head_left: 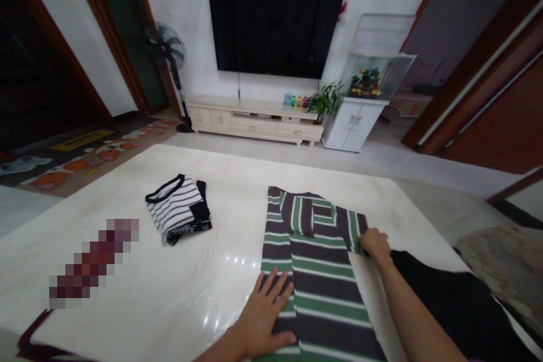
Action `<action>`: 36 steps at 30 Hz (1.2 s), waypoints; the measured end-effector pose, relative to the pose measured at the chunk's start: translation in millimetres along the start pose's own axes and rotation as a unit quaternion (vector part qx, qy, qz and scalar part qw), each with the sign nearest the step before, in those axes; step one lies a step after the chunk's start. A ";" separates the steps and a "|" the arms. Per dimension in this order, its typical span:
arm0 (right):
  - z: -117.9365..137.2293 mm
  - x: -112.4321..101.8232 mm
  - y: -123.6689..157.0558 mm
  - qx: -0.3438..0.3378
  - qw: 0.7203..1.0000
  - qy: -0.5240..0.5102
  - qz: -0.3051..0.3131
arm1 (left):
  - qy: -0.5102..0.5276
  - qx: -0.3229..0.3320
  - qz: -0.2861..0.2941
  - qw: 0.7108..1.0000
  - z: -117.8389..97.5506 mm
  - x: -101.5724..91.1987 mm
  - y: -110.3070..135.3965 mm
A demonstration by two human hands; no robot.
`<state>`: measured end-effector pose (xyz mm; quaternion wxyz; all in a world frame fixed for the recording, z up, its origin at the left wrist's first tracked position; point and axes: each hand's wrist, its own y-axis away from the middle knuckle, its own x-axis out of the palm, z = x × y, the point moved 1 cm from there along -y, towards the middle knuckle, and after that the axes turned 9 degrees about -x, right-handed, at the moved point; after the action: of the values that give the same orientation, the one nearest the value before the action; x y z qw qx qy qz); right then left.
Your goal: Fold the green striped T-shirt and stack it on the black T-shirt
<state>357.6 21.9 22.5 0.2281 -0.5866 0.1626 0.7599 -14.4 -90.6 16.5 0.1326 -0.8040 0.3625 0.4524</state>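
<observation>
A: What is nearest, reading the clock from the view's centre?

B: At six o'clock, the left hand (267, 317), palm down, fingers spread and extended, resting on a striped shirt (324, 288).

A: And the shirt?

B: It lies at five o'clock on the pale worktop (237, 181), banded in green, white and dark grey. One sleeve is folded across the body.

A: The neighbouring items?

B: A black cloth (458, 300) occupies four o'clock, near the edge; a pixelated dark red item (93, 263), unidentifiable, lies at eight.

A: And the right hand (375, 246)?

B: Four o'clock, slightly farther in, with fingers curled at the shirt's other sleeve. Contact is evident; whether the fingers grip the fabric, I cannot tell.

A: Beyond that?

B: At eight o'clock, a folded black-and-white striped garment (176, 209), well apart from the shirt. Past the worktop, a low cabinet (254, 124) stands near twelve, beneath a wall-mounted television (278, 28).
</observation>
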 end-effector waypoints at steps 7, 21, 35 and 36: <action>10.2 -22.1 -10.0 0.017 0.994 -0.032 0.105 | -0.007 0.007 -0.027 1.000 2.4 5.3 2.7; 222.6 21.9 56.7 -0.259 0.957 -0.111 0.068 | 0.048 -0.027 -0.032 0.998 6.5 2.0 6.0; 6.6 -7.6 188.4 -0.243 0.958 -0.070 0.137 | 0.031 -0.004 -0.063 0.998 8.8 4.7 4.8; 2.7 -8.3 195.1 -0.240 0.958 -0.060 0.147 | 0.027 -0.006 -0.065 0.998 8.4 4.3 5.0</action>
<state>252.2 -142.5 27.2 -0.0239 -0.5468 0.0459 0.8357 -21.8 -91.5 8.8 0.1473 -0.8384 0.3104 0.4232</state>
